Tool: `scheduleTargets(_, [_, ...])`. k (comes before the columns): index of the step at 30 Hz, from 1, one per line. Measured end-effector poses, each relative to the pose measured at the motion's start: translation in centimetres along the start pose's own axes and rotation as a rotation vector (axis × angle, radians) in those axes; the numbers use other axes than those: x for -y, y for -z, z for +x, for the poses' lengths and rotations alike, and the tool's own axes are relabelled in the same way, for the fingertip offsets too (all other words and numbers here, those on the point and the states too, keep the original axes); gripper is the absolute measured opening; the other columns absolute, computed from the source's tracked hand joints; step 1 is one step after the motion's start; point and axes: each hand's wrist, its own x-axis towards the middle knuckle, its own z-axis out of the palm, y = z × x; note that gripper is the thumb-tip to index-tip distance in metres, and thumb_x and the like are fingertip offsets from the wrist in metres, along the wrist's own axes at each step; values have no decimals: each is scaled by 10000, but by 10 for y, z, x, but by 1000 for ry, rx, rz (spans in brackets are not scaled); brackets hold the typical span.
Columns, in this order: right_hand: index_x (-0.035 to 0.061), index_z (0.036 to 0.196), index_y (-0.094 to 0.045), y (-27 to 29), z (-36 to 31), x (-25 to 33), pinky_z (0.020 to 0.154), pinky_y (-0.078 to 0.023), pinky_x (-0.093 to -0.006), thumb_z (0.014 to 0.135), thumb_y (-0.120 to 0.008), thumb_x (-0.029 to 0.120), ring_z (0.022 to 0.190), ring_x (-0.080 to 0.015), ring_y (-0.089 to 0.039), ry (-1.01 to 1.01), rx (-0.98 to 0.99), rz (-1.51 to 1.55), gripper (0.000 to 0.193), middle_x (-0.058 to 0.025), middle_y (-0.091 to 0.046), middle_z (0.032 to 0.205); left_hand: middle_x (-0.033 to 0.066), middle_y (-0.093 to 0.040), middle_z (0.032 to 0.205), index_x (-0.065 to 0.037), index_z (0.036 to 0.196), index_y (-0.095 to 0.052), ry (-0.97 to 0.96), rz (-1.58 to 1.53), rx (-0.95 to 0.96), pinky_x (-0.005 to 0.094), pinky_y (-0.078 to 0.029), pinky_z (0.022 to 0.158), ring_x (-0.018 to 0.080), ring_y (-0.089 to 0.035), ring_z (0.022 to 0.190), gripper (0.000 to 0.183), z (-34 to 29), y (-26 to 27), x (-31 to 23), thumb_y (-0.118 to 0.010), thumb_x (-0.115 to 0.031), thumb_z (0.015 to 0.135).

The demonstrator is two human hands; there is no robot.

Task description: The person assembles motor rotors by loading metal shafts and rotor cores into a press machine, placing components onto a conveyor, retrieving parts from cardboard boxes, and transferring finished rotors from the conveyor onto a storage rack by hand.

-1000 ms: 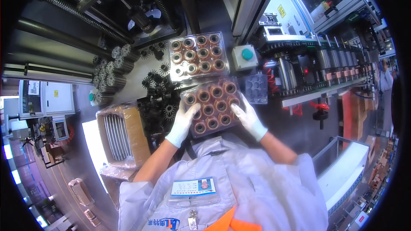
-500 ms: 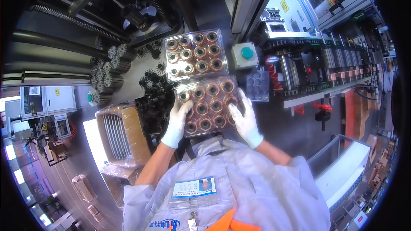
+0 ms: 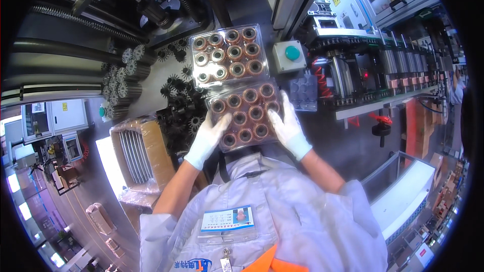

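Between my gloved hands is a clear plastic tray [image 3: 247, 130] filled with rows of copper-toothed rings, likely commutators, each with a dark round hole. My left hand [image 3: 210, 133] grips its left edge, thumb on top over the rings. At the right edge, my right hand [image 3: 286, 127] holds it the same way, thumb inward and fingers down the outer side. The fingers under the tray are hidden. Just beyond, a second clear tray [image 3: 193, 59] of the same rings lies on the worktop, its near edge meeting or overlapping the far edge of the held one.
Right of the far tray stands a grey box with a green push button [image 3: 292, 53]. An empty moulded tray [image 3: 304, 93] lies below it. Dark toothed cores [image 3: 176, 90] are heaped at left, beside stacked cores [image 3: 122, 83] and an open carton [image 3: 159, 141]. A conveyor line [image 3: 383, 100] runs at right.
Both hands and the held tray have shifted slightly away from my body, and the tray has tilted a little. The far tray sits slightly higher in view. My grip stays the same.
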Motion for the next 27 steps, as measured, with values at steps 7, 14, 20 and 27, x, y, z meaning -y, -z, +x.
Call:
scheduleTargets(7, [-4, 1544, -255, -13, -7, 1, 1094, -376, -445, 989, -599, 263, 1269, -402, -487, -69, -73, 104, 705, -278, -456, 1384, 187, -634, 1203, -72, 1323, -583, -504, 1054, -244, 431, -546, 847, 343, -658, 1004, 606, -75, -8, -18, -789, -249, 782])
scheduleTargets(14, [-5, 1540, -279, -34, -19, -7, 1090, -386, -411, 991, -609, 252, 1275, -351, -494, -81, -183, 227, 690, -245, -449, 1404, 48, -642, 861, -165, 1093, -654, -709, 1470, -91, 455, -494, 640, 280, -665, 806, 306, -55, 14, -8, -745, -243, 812])
scheduleTargets(20, [-38, 1536, -297, -27, -16, -23, 1131, -353, -352, 1003, -605, 241, 1353, -260, -451, -31, -145, 461, 676, -200, -459, 1466, 91, -662, 868, -109, 1067, -645, -646, 1306, 79, 442, -519, 637, 278, -685, 805, 287, -43, 16, -9, -710, -289, 854])
scheduleTargets(27, [-60, 1421, -495, -72, -42, -9, 1121, -372, -365, 1063, -475, 205, 1322, -240, -507, -13, -684, 430, 446, -163, -550, 1425, 108, -678, 922, -80, 1009, -623, -626, 1159, 109, 422, -527, 674, 303, -686, 823, 290, -33, 25, -4, -735, -287, 840])
